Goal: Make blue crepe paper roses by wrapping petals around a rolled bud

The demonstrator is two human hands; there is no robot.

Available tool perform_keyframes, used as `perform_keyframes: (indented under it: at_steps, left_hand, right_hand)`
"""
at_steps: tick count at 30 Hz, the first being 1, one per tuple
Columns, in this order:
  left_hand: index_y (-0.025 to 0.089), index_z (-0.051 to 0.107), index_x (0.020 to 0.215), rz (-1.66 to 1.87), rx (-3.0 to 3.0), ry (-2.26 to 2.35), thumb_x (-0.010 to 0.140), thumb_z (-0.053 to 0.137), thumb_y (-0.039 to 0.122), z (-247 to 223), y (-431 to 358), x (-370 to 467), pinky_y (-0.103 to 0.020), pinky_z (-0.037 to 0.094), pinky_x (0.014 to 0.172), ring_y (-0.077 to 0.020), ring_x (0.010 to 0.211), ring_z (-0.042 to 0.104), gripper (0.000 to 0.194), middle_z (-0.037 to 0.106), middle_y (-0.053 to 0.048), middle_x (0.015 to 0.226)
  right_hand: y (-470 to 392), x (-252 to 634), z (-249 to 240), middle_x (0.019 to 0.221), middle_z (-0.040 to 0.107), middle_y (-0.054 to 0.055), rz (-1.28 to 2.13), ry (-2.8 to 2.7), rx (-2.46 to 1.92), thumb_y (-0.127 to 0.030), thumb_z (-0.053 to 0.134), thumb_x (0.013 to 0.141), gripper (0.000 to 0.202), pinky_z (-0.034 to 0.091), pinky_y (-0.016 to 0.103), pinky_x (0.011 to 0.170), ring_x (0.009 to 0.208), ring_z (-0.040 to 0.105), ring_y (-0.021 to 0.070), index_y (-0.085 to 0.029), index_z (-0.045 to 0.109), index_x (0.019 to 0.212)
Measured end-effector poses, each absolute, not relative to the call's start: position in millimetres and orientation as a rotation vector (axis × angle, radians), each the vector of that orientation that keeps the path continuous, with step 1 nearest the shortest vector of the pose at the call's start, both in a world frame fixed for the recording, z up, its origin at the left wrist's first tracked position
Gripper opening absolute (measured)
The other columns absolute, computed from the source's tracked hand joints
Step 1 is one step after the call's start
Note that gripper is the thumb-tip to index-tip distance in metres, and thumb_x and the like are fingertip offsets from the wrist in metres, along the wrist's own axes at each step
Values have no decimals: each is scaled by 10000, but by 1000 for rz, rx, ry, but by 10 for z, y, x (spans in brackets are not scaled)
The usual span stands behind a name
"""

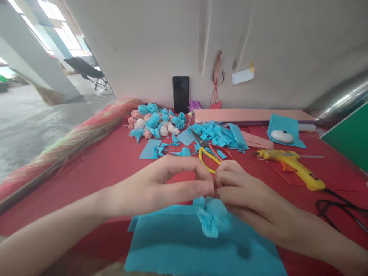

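My left hand (175, 184) is closed, its thumb and index fingertip pinched together. Against those fingertips presses my right hand (244, 189), its fingers curled in. Beneath the joined fingers hangs a small blue crepe paper flower (209, 222), its ruffled petals pointing down; its upper end is hidden by the fingers. Under it, near me, lie large sheets of blue crepe paper (172, 245). Just beyond my hands rests a pair of scissors (211, 155) with yellow and red handles, on a heap of cut blue crepe strips (218, 136).
At the back left sits a pile of blue and pink paper flowers (156, 120), near a black phone (181, 94) leaning on the wall. A yellow glue gun (293, 165) with a black cord lies right. Behind it, a white oval object (282, 136) rests on blue paper.
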State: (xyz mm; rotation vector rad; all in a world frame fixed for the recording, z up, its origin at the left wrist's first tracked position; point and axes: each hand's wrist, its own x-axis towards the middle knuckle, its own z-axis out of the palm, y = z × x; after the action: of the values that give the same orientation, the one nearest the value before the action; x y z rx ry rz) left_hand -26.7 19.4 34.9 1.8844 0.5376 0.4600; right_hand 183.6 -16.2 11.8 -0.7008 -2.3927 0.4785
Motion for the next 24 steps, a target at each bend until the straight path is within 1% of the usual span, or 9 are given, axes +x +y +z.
perform_keyframes:
  at_steps: [3, 6, 9, 14, 16, 18, 21, 24]
  left_hand:
    - [153, 587, 859, 461, 1961, 479, 886, 516, 187, 399, 149, -259, -212, 507, 717, -122, 781, 583, 84, 609, -21, 830]
    - [150, 566, 847, 441, 1968, 452, 874, 527, 163, 419, 118, -251, -224, 509, 740, -125, 787, 582, 50, 601, -28, 835]
    - [161, 543, 823, 445, 1954, 476, 864, 548, 173, 416, 112, -254, -226, 508, 717, -127, 771, 576, 44, 589, -22, 822]
    - [146, 556, 817, 469, 1954, 486, 849, 551, 125, 408, 120, -259, -168, 472, 661, -90, 710, 539, 39, 569, 8, 763]
    - [144, 552, 818, 451, 1910, 484, 855, 537, 113, 407, 116, -260, -163, 460, 692, -84, 737, 532, 50, 559, 13, 778]
    - [146, 546, 822, 427, 1852, 471, 865, 527, 125, 405, 112, -259, -169, 451, 722, -86, 765, 527, 52, 547, 13, 797]
    - [145, 528, 818, 416, 1796, 446, 872, 508, 132, 398, 110, -246, -182, 441, 715, -93, 761, 519, 59, 525, 7, 797]
    - [143, 508, 821, 413, 1723, 398, 877, 500, 160, 387, 106, -232, -226, 452, 730, -117, 775, 534, 59, 515, -10, 808]
  right_hand:
    - [-154, 1830, 129, 749, 518, -1, 489, -2428, -724, -118, 375, 948, 283, 482, 263, 740, 784, 475, 143, -192, 565, 753]
    - [-173, 1832, 135, 760, 527, 1, 536, -2455, -740, -123, 389, 946, 264, 478, 262, 751, 797, 476, 146, -193, 580, 776]
    - [-195, 1847, 132, 776, 533, 1, 569, -2451, -734, -123, 404, 943, 251, 474, 257, 765, 808, 485, 142, -194, 585, 785]
    - [-197, 1870, 118, 787, 532, -2, 667, -2441, -742, -121, 416, 942, 240, 458, 247, 800, 820, 494, 129, -193, 589, 792]
    - [-184, 1871, 109, 797, 538, 4, 751, -2440, -749, -170, 414, 952, 245, 455, 258, 809, 835, 500, 134, -198, 601, 797]
    - [-170, 1866, 101, 820, 554, 20, 842, -2446, -782, -259, 411, 959, 267, 454, 296, 825, 854, 506, 154, -209, 625, 807]
    - [-156, 1849, 99, 840, 569, 41, 925, -2442, -842, -385, 407, 949, 324, 446, 359, 854, 880, 507, 189, -225, 657, 818]
    - [-153, 1835, 112, 846, 575, 44, 991, -2420, -854, -435, 411, 937, 346, 434, 382, 880, 902, 507, 199, -231, 668, 830]
